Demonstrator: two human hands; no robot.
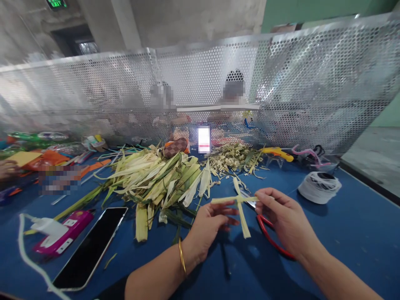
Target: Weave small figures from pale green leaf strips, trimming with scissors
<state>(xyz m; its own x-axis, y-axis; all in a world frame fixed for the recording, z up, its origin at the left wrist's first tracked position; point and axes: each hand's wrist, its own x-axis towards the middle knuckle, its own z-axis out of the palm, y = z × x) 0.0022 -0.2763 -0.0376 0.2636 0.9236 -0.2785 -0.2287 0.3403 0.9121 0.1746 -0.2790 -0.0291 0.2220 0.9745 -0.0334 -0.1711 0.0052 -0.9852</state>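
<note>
Pale strips of corn husk form a cross (240,220) in front of me, held up above the table. My right hand (279,216) pinches the right end of the crosswise strip between thumb and fingertips. On the other side, my left hand (211,229), with a gold bangle at the wrist, has its fingers apart just below and behind the strip's left part; I cannot tell whether they touch it. Red-handled scissors (271,239) lie beneath my right hand, their blades partly hidden by the cross. A large heap of corn husks (150,177) spreads beyond my left hand.
Husk scraps (236,158) lie at the back, near a yellow tool (278,153). White string (319,187) sits at right. A phone (90,250) and a purple power strip (64,233) lie at left. A perforated metal screen (193,71) borders the blue table (350,246); people sit behind it.
</note>
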